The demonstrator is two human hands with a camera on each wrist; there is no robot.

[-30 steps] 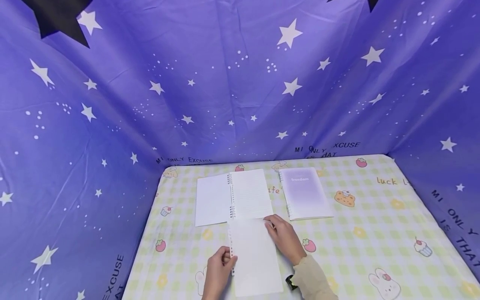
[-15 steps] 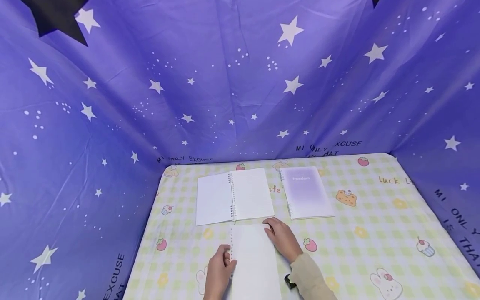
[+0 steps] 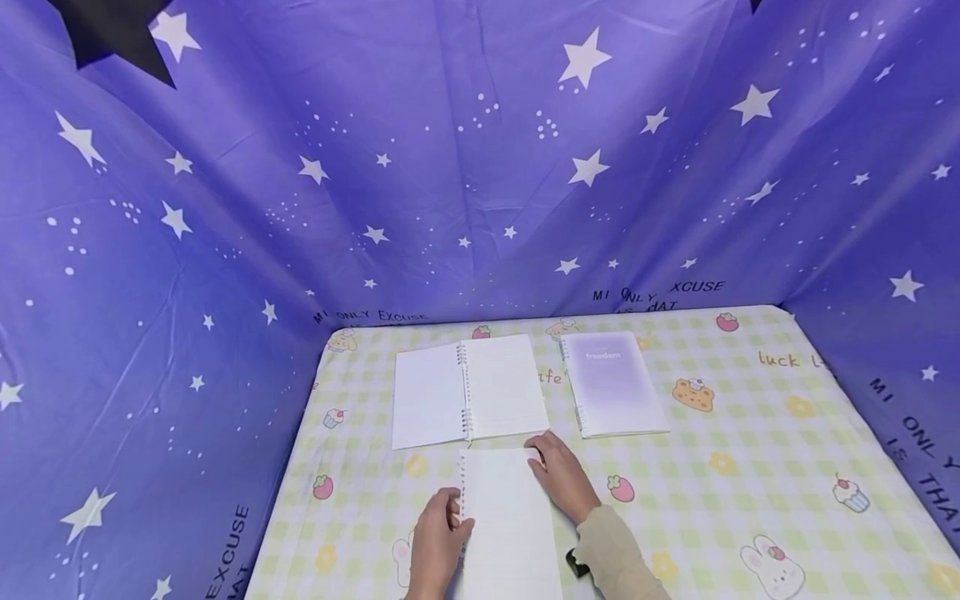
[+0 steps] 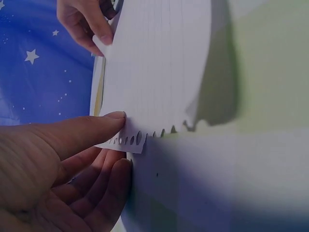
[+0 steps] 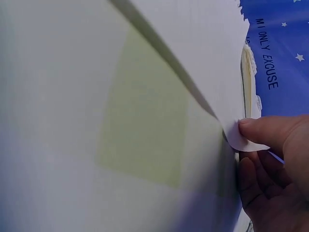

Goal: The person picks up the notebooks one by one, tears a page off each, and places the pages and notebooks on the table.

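A loose lined sheet of paper [image 3: 510,517] with a row of torn binding holes down its left side is held between both hands, just in front of an open spiral notebook [image 3: 504,387]. My left hand [image 3: 438,533] pinches the holed edge; in the left wrist view the thumb [image 4: 104,126] lies on top and the fingers curl beneath. My right hand [image 3: 561,475] pinches the sheet's far right corner, which bends under the thumb [image 5: 270,130] in the right wrist view. The sheet's near end runs out of the head view.
A closed purple notebook [image 3: 615,387] marked "freedom" lies right of the open one. The table wears a green checked cloth [image 3: 720,517] with cartoon prints. Purple starry curtains [image 3: 465,167] stand behind and at both sides. A small black object [image 3: 577,563] sits by the right sleeve.
The sheet has shifted toward me, opening a small gap from the notebook, and its lines now show faintly. Both hands keep their grip and have hardly moved.
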